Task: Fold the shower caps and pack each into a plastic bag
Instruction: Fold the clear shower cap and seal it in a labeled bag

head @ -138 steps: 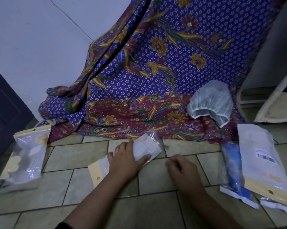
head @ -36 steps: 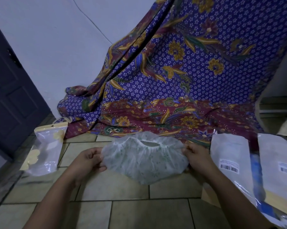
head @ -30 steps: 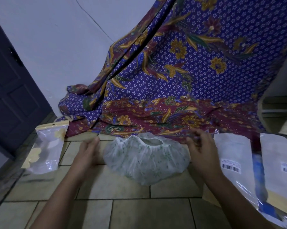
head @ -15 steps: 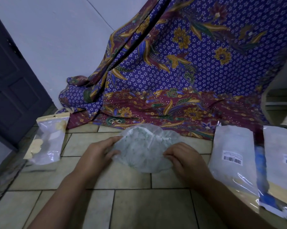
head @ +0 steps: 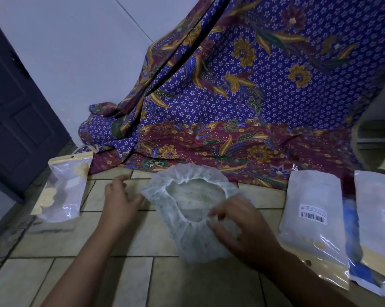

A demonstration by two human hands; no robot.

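White-green shower cap [head: 193, 209] is laid on the tiled floor [head: 98, 273], elastic opening up, far rim just at the hem of the batik cloth [head: 231, 103]. At the cap's left rim the left hand [head: 120, 202] is held, fingers loose and spread, thumb touching it. Over the right rim the right hand [head: 242, 229] is curled, elastic pinched; blurred. One filled plastic bag [head: 63, 191] is seen at the floor's left edge by the dark door [head: 16, 120]; labelled bags [head: 313, 229] are overlapped at the right edge.

batik cloth [head: 231, 96] draped against wall [head: 76, 52] | dark door [head: 14, 107] left | tiled floor [head: 98, 273]
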